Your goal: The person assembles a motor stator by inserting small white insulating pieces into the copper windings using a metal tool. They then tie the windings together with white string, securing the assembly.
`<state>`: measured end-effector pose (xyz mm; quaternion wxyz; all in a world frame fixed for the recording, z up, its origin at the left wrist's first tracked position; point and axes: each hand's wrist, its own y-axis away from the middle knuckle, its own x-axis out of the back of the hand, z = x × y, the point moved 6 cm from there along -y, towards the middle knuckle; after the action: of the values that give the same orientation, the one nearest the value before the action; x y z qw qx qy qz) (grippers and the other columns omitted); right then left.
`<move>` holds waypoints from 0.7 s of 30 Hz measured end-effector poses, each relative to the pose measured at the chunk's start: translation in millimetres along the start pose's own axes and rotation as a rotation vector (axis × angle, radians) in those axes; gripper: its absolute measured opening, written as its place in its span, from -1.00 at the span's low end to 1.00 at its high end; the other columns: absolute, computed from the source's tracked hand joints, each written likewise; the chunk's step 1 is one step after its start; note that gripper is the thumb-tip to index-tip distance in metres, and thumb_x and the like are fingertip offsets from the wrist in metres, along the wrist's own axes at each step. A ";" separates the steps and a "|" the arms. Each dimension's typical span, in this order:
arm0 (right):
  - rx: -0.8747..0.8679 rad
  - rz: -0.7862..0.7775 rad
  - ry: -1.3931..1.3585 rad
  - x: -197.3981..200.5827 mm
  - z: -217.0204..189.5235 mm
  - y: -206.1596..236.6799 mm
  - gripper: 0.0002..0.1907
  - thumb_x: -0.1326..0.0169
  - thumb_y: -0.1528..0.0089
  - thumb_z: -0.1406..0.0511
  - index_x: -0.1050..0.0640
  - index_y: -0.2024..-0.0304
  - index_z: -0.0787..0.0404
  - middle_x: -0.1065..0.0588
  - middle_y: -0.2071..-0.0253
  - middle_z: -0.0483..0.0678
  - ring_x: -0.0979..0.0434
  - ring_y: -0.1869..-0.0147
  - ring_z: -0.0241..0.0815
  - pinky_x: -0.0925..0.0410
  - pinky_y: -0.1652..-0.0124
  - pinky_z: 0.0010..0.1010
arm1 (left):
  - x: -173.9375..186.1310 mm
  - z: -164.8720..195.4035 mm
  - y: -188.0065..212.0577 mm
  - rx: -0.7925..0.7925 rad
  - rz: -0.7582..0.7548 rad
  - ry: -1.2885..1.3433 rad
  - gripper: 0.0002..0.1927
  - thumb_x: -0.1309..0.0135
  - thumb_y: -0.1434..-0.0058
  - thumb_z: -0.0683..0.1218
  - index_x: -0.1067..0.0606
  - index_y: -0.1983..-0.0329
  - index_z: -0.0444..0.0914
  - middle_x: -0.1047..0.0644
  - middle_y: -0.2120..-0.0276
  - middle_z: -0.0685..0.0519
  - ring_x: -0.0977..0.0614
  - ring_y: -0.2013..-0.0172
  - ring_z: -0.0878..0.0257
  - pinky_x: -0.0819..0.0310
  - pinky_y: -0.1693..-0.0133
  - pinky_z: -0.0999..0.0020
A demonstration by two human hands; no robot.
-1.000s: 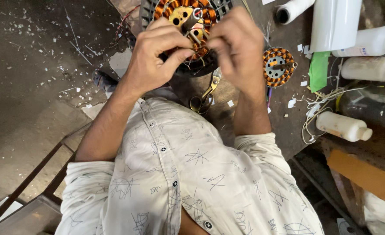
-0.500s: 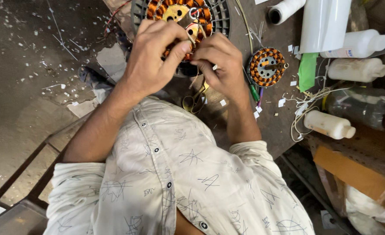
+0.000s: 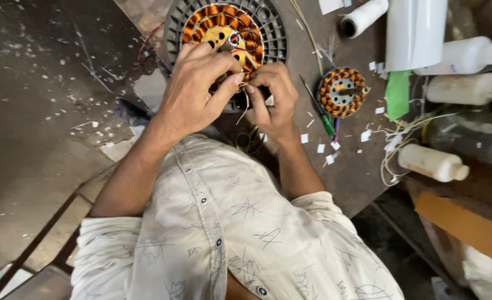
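Head view: the left hand [image 3: 193, 94] and right hand [image 3: 272, 100] meet, fingers pinched on thin wire ends [image 3: 245, 108] at the near edge of the copper-wound motor stator [image 3: 224, 28], partly hidden beneath them. A smaller stator [image 3: 341, 91] lies right of the right hand on the worktop [image 3: 357, 166].

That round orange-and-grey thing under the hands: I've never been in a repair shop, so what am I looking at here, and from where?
The camera sits on the person's head and looks straight down, so you see their shirt and both arms. The round thing is a motor part: copper wire coils set in a grey ribbed housing. The left hand and right hand meet at its near edge, pinching thin wires. On the brown table lie a smaller coil ring, a green-handled screwdriver, white bottles, a white roll and paper scraps.
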<state>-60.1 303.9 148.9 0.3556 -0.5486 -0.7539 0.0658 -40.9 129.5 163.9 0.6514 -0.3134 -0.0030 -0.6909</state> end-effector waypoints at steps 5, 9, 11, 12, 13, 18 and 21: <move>-0.043 -0.091 -0.081 6.6 -1.5 1.7 -0.79 -0.25 -0.23 0.51 -0.53 0.11 0.36 -0.49 0.12 0.10 -0.53 0.04 -0.02 -0.42 0.01 -0.26 | -2.5 -1.1 9.3 0.015 0.013 0.067 -0.87 -0.11 -0.50 -0.11 -0.52 0.12 -0.29 -0.58 0.20 -0.01 -0.54 0.10 0.05 -0.26 -0.06 0.14; 0.009 -0.100 -0.070 7.7 -3.4 2.6 -0.80 -0.32 -0.21 0.47 -0.57 0.15 0.34 -0.50 0.17 0.08 -0.51 0.08 -0.03 -0.40 0.06 -0.28 | -8.8 -4.0 13.3 0.007 0.008 0.048 -0.86 -0.14 -0.46 -0.11 -0.53 0.13 -0.31 -0.56 0.25 -0.01 -0.52 0.16 0.04 -0.26 -0.03 0.13; 0.029 -0.105 -0.045 6.7 -3.7 1.6 -0.83 -0.32 -0.22 0.48 -0.59 0.18 0.33 -0.51 0.19 0.06 -0.51 0.09 -0.03 -0.38 0.05 -0.27 | -10.0 -5.0 14.5 0.015 0.032 0.085 -0.90 -0.12 -0.48 -0.15 -0.53 0.10 -0.31 -0.57 0.23 0.00 -0.53 0.14 0.06 -0.28 -0.03 0.16; 0.016 -0.095 -0.077 6.9 -2.8 1.1 -0.84 -0.31 -0.22 0.48 -0.59 0.19 0.34 -0.52 0.20 0.06 -0.52 0.10 -0.04 -0.39 0.06 -0.28 | -10.2 -4.9 15.0 0.018 0.047 0.100 -0.91 -0.11 -0.48 -0.16 -0.53 0.08 -0.31 -0.57 0.22 0.01 -0.53 0.13 0.06 -0.28 -0.03 0.17; 0.006 -0.085 -0.109 7.4 -2.0 0.6 -0.86 -0.30 -0.22 0.48 -0.59 0.19 0.35 -0.53 0.21 0.05 -0.52 0.11 -0.05 -0.39 0.06 -0.29 | -10.2 -9.9 15.9 0.106 0.074 0.221 -0.90 -0.08 -0.49 -0.15 -0.48 0.04 -0.28 -0.57 0.23 0.08 -0.57 0.14 0.13 -0.32 -0.02 0.23; -0.090 -0.072 -0.149 11.4 2.5 4.4 -0.91 -0.25 -0.27 0.52 -0.60 0.18 0.38 -0.57 0.19 0.06 -0.58 0.10 -0.09 -0.42 0.11 -0.38 | -9.2 3.0 17.7 -0.024 0.122 0.080 -0.91 -0.13 -0.46 -0.27 -0.57 0.02 -0.30 -0.54 0.29 0.08 -0.52 0.15 0.10 -0.33 0.05 0.22; -0.116 -0.069 -0.156 14.5 3.1 9.1 -0.92 -0.23 -0.27 0.54 -0.61 0.18 0.40 -0.59 0.17 0.07 -0.61 0.07 -0.10 -0.45 0.05 -0.35 | -13.2 12.9 19.8 -0.137 0.036 -0.056 -0.86 -0.16 -0.35 -0.26 -0.61 0.05 -0.27 -0.51 0.22 0.01 -0.50 0.09 0.05 -0.35 -0.06 0.14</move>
<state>-57.0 321.1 149.0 0.2654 -0.5351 -0.8003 0.0524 -18.1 143.6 160.5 0.6405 -0.3763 0.0316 -0.6687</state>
